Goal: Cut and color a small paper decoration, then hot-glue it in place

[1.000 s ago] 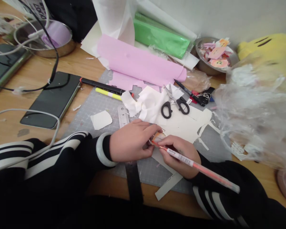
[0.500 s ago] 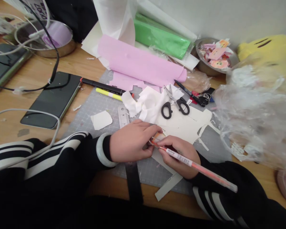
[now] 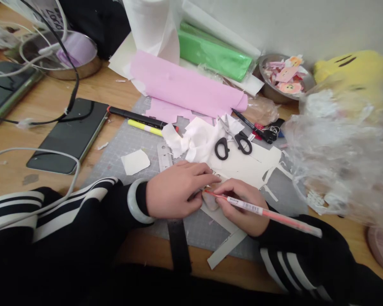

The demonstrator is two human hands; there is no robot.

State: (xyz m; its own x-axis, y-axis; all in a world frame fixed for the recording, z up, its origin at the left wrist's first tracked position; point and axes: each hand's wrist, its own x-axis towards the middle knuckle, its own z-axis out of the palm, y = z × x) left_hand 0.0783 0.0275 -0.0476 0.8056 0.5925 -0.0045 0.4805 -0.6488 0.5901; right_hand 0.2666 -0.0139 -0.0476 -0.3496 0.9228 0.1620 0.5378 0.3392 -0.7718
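Note:
My right hand (image 3: 244,208) is closed round a red gel pen (image 3: 271,213) with a barcode label, its long barrel slanting down to the right over my sleeve. The tip meets a small pale paper piece (image 3: 211,202) under my left fingers. My left hand (image 3: 175,189) is closed on that piece with thumb and fingers; most of the piece is hidden between the hands. Beneath them lie cut white paper (image 3: 258,155) and a grey cutting mat (image 3: 156,229). A ruler (image 3: 178,250) runs under my left hand. Black-handled scissors (image 3: 222,149) rest just beyond.
Rolled pink paper (image 3: 188,87), a green packet (image 3: 213,53) and a metal bowl of paper cut-outs (image 3: 276,91) stand behind. Crumpled clear plastic (image 3: 335,157) is at right. At left are a phone (image 3: 68,136), cables, and markers (image 3: 134,114).
The pen has tilted and shifted slightly right. My hands have drawn a little apart at the fingertips, and more of the pale paper piece shows between them. The view has moved slightly.

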